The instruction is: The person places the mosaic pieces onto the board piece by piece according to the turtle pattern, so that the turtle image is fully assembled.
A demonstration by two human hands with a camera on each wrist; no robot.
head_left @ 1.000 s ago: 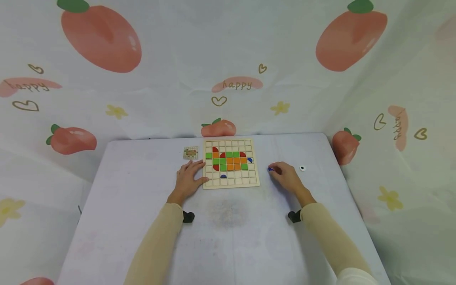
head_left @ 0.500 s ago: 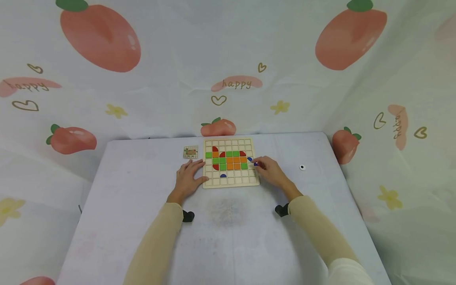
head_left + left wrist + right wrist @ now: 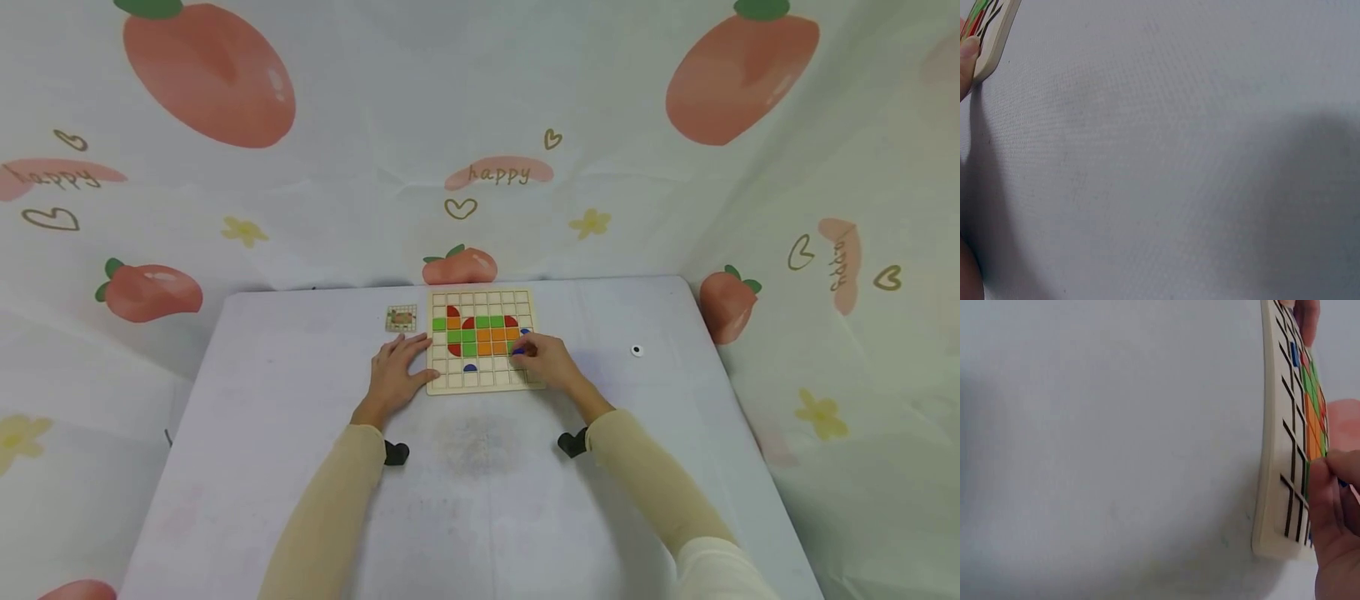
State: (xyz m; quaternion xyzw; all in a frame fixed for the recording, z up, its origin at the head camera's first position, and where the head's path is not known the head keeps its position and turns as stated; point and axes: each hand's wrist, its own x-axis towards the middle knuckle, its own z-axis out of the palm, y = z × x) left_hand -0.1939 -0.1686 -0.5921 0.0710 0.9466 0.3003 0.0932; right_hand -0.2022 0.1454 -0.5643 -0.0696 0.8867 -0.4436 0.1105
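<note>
A wooden grid board lies on the table with green, orange and red tiles in its cells. Two blue half-round tiles are on it: one at the lower left, another near the right edge, partly behind my right fingers. Thumb and fingertips of my right hand pinch a further blue tile over the board's right side, beside a green tile. My left hand rests with spread fingers along the left edge; in the left wrist view its thumb presses the board's rim.
A small picture card with a gridded drawing lies left of the board's upper corner. To the right, a white disc with a black dot lies on the white tabletop. A printed cloth hangs behind the table.
My right hand has moved left from the table beside the board to over its right side, carrying the pinched blue tile. The left hand has stayed at the board's left edge.
</note>
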